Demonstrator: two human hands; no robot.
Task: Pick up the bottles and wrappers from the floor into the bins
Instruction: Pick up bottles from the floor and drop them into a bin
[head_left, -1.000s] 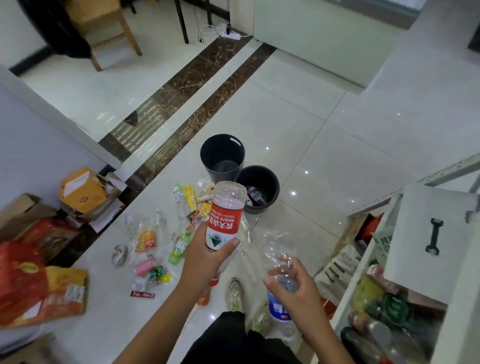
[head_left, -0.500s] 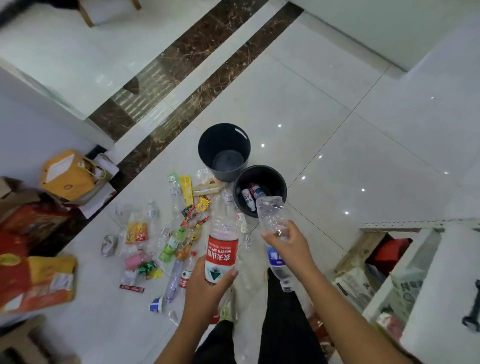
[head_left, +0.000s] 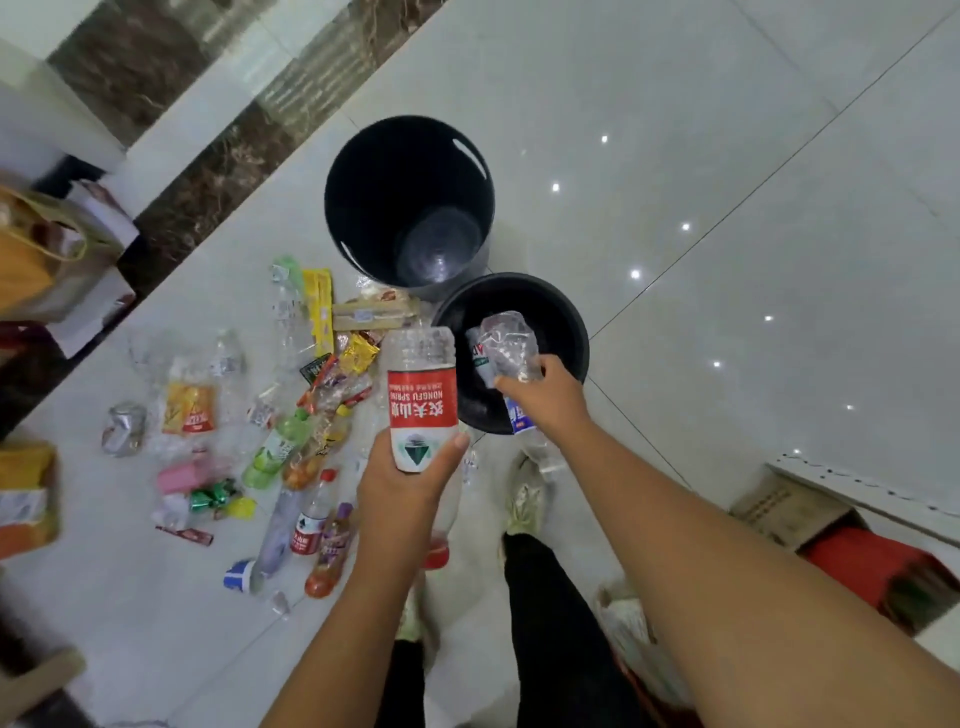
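Observation:
My left hand (head_left: 410, 475) grips a clear bottle with a red and white label (head_left: 422, 397), held upside down just left of the near black bin (head_left: 569, 325). My right hand (head_left: 545, 397) holds a crumpled clear bottle with a blue label (head_left: 511, 345) over that bin's opening. A bottle lies inside the near bin, partly hidden. The far black bin (head_left: 363, 171), taller, stands behind it and looks empty. Several bottles and wrappers (head_left: 291, 431) lie scattered on the white floor to the left.
A yellow paper bag (head_left: 36, 249) and cartons (head_left: 26, 499) sit along the left edge. A white shelf with boxes and a red item (head_left: 878, 561) stands at the right. My shoes (head_left: 524, 499) and dark trouser legs are below the bins.
The camera tilted down and closer to the bins. My right hand moved forward with the crumpled bottle from beside the near bin to over it. My left hand rose slightly with its bottle.

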